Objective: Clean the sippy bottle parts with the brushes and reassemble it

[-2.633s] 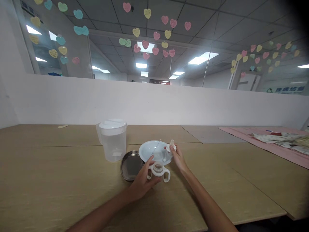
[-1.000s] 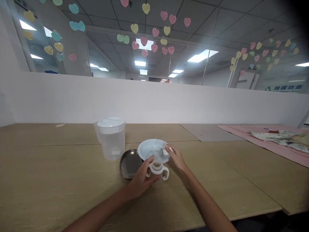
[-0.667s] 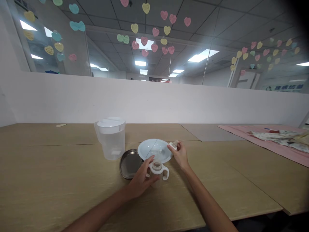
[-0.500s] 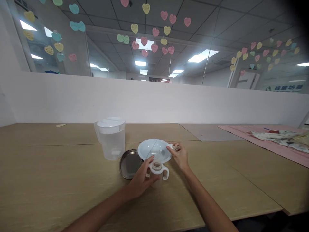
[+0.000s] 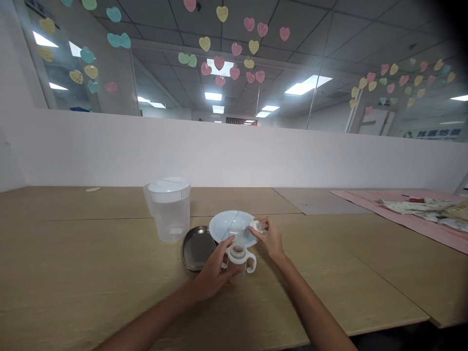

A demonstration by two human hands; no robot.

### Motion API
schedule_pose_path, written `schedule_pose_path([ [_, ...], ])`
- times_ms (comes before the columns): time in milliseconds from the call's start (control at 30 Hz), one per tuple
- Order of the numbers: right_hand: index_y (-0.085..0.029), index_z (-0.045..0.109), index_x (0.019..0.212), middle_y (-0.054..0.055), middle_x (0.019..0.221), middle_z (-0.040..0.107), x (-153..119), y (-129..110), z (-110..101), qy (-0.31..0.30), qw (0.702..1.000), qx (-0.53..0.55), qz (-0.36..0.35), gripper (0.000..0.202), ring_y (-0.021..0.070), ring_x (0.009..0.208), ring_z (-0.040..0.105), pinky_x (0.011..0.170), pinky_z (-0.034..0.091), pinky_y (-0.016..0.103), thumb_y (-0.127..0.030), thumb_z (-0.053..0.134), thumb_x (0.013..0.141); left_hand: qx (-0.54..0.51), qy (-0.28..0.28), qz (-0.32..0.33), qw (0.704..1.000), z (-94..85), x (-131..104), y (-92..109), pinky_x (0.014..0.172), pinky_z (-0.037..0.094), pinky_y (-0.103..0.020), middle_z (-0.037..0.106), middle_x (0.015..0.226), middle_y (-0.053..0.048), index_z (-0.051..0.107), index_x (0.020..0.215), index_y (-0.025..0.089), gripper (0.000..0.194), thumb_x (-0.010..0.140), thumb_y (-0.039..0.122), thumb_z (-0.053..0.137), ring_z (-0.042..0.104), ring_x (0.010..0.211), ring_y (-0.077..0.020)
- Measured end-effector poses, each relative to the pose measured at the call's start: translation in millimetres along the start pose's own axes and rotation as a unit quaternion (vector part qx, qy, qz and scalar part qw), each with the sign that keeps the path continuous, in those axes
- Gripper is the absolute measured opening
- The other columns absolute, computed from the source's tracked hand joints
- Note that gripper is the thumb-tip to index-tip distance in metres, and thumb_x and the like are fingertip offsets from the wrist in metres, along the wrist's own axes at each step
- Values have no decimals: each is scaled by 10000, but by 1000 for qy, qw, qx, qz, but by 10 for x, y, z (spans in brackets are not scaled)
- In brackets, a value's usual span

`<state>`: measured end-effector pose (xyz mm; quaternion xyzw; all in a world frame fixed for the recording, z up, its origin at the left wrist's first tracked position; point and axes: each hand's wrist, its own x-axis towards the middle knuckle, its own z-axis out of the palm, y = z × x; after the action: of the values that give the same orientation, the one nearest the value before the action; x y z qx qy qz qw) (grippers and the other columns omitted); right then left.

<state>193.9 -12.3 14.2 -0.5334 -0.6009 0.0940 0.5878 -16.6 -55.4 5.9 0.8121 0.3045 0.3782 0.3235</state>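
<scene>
A small baby bottle (image 5: 237, 259) with white side handles stands uncapped on the table, its round mouth facing up. My left hand (image 5: 215, 273) curls around its left side, thumb and fingers against it. Over the right rim of a pale bowl (image 5: 221, 222), my right hand (image 5: 272, 242) pinches a white bottle top with a clear teat (image 5: 257, 225), tilted sideways. A thin, straw-like line and a small clear piece show inside the bowl; what they are I cannot make out.
An oval steel tray (image 5: 197, 249) lies left of the bowl. Behind it stands a lidded translucent pitcher (image 5: 171, 214). Far right, a pink cloth (image 5: 369, 199) carries fabric pieces. A white wall (image 5: 234, 156) rises at the table's back.
My right hand has shifted slightly left and turned the bottle top, so more of it shows. My left hand and the bottle stay in place.
</scene>
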Motion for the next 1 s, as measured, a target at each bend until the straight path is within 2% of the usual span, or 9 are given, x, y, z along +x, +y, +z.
schedule_pose_path([
  [100, -196, 502, 898, 67, 969, 634, -12, 16, 11, -15, 999, -16, -38, 363, 190, 818, 597, 716, 457, 318, -420, 630, 642, 4, 2, 5, 1000, 3, -2, -8, 1003, 285, -344, 332, 1352, -88, 273, 1302, 202, 633, 762, 418, 523, 327, 1220, -225],
  [233, -189, 526, 856, 98, 1006, 624, -18, 61, 35, -26, 995, -52, -76, 329, 217, 897, 592, 791, 449, 349, -425, 625, 650, 1, 2, 1, 1000, 3, -8, 0, 1002, 290, -359, 319, 1361, -87, 270, 1305, 211, 631, 764, 414, 523, 322, 1221, -231],
  [333, -189, 538, 858, 94, 938, 644, -30, 97, 46, -25, 993, -82, -86, 348, 220, 827, 613, 737, 470, 343, -452, 624, 647, -5, 3, 4, 1000, 5, -11, 9, 992, 305, -367, 328, 1355, -86, 276, 1303, 218, 624, 764, 409, 525, 335, 1211, -234],
  [533, -187, 570, 883, 52, 745, 643, -54, 96, 42, 21, 987, -120, -109, 385, 181, 656, 607, 626, 468, 289, -519, 560, 687, 1, 8, 5, 1000, 20, -8, -28, 976, 328, -363, 336, 1347, -98, 280, 1303, 209, 629, 761, 412, 525, 350, 1198, -235],
  [633, -172, 552, 907, 58, 771, 635, -42, 88, 43, 23, 985, -135, -106, 396, 188, 689, 603, 632, 460, 293, -512, 547, 702, 1, 13, 11, 1000, 24, -5, -42, 992, 306, -366, 358, 1331, -97, 293, 1297, 207, 621, 759, 409, 529, 353, 1198, -233],
  [800, -172, 484, 987, 52, 830, 599, -21, 95, 48, -7, 979, -178, -97, 386, 196, 719, 589, 632, 450, 308, -451, 541, 727, -10, 13, 4, 1000, 23, -3, -33, 988, 309, -374, 368, 1324, -104, 306, 1292, 202, 626, 752, 422, 531, 357, 1195, -242],
  [867, -172, 471, 948, 56, 831, 569, -19, 85, 46, -2, 976, -185, -116, 343, 194, 726, 571, 634, 444, 308, -435, 534, 737, -7, 11, 2, 1000, 18, -2, -21, 994, 300, -372, 366, 1325, -104, 305, 1292, 198, 625, 753, 423, 529, 357, 1195, -239],
  [1000, -187, 439, 766, 54, 797, 495, -15, 39, 31, 44, 967, -199, -152, 260, 188, 734, 533, 641, 435, 304, -428, 533, 740, -5, 6, 5, 1000, 4, -2, 18, 967, 336, -358, 374, 1318, -98, 306, 1290, 203, 616, 757, 424, 523, 363, 1187, -238],
])
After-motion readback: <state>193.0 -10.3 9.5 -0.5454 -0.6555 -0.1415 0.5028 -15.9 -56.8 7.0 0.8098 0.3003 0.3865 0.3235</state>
